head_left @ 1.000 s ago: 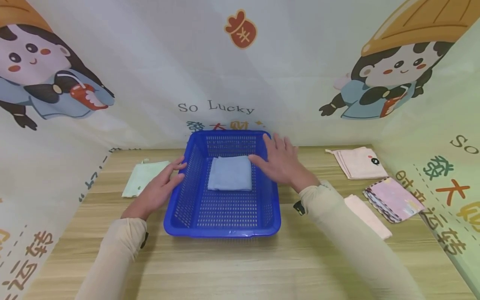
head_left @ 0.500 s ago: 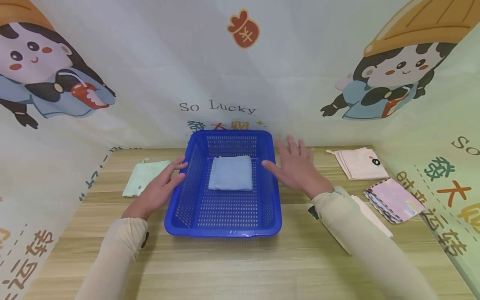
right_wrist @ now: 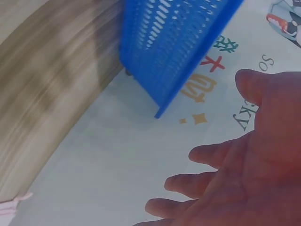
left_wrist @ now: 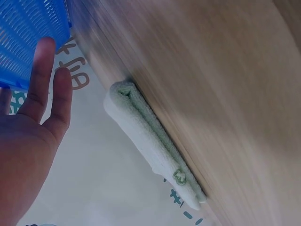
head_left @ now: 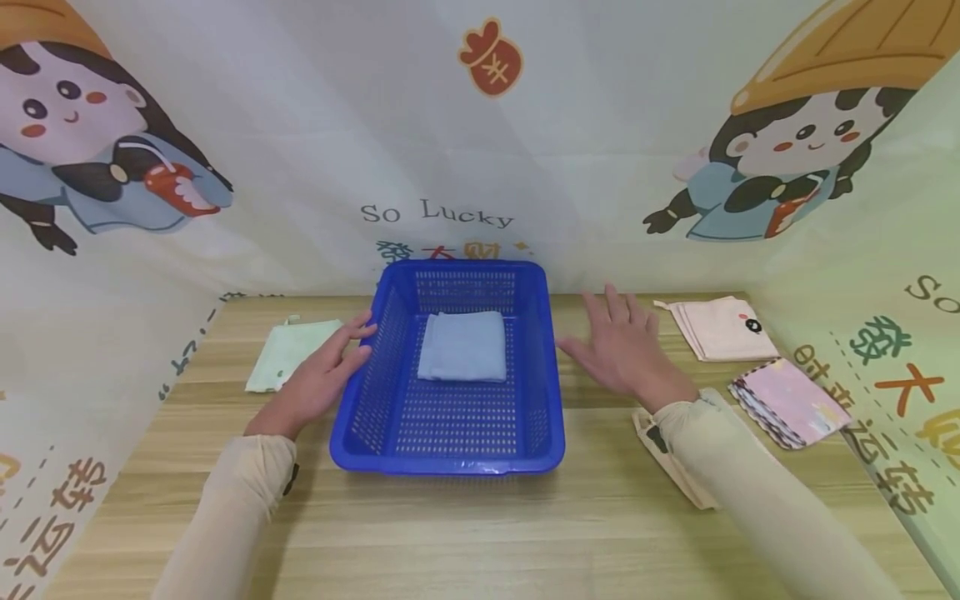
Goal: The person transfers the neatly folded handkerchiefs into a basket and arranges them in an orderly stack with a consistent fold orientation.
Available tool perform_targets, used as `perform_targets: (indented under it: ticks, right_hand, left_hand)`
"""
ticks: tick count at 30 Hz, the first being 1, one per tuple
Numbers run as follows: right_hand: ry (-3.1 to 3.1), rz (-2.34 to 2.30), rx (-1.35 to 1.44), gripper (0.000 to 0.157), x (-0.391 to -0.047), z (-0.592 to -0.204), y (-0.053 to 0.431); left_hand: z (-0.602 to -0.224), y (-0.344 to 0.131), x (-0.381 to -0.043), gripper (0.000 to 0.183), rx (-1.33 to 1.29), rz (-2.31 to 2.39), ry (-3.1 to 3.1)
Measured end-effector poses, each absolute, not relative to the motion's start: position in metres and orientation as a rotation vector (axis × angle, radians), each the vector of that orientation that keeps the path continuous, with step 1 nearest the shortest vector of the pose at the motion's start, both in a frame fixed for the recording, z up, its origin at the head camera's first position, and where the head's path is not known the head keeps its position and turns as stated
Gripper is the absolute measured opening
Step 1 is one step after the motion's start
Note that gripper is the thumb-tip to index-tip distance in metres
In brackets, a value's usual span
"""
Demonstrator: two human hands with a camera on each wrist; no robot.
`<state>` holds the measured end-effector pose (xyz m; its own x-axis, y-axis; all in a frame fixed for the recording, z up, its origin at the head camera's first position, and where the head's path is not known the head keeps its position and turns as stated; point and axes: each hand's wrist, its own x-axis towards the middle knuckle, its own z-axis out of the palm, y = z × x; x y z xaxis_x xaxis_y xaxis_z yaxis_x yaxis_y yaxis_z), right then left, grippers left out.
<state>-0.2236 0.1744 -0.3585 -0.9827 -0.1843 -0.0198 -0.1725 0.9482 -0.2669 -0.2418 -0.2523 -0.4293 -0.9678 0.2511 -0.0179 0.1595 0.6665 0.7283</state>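
A blue plastic basket (head_left: 446, 463) stands mid-table with a folded light-blue towel (head_left: 462, 347) lying flat on its floor. At its left side is my left hand (head_left: 318, 379), fingers extended, fingertips at the rim. To the right of the basket, my right hand (head_left: 618, 350) hovers with spread fingers, apart from the rim and holding nothing; the right wrist view shows its palm (right_wrist: 254, 179) and a gap to the basket wall (right_wrist: 164, 52). A folded pale-green towel (left_wrist: 150, 141) lies beyond the left hand, partly hidden by it in the head view.
On the right of the wooden table (head_left: 480, 542) lie a folded pink towel with a face (head_left: 723, 327) and a pink-purple patterned cloth (head_left: 791, 402). Another light folded towel (head_left: 671, 462) is partly covered by the right forearm. A printed white curtain (head_left: 600, 167) encloses the table.
My right hand has left the basket's right rim and moved right, uncovering part of the towel under the forearm. My left hand, the basket and the blue towel stay in place.
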Motion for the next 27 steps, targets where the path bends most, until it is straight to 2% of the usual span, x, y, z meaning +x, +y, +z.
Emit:
perform_targets:
  ticks: [17, 27]
  right_hand:
    - [3.052, -0.386, -0.248, 0.080, -0.205, -0.372, 0.214]
    - [3.008, -0.367, -0.171, 0.090, -0.194, -0.382, 0.235]
  left_hand:
    - [-0.433, -0.253, -0.242, 0.058, 0.366, 1.205, 2.769]
    - [-0.435, -0.253, -0.244, 0.059, 0.346, 1.209, 2.759]
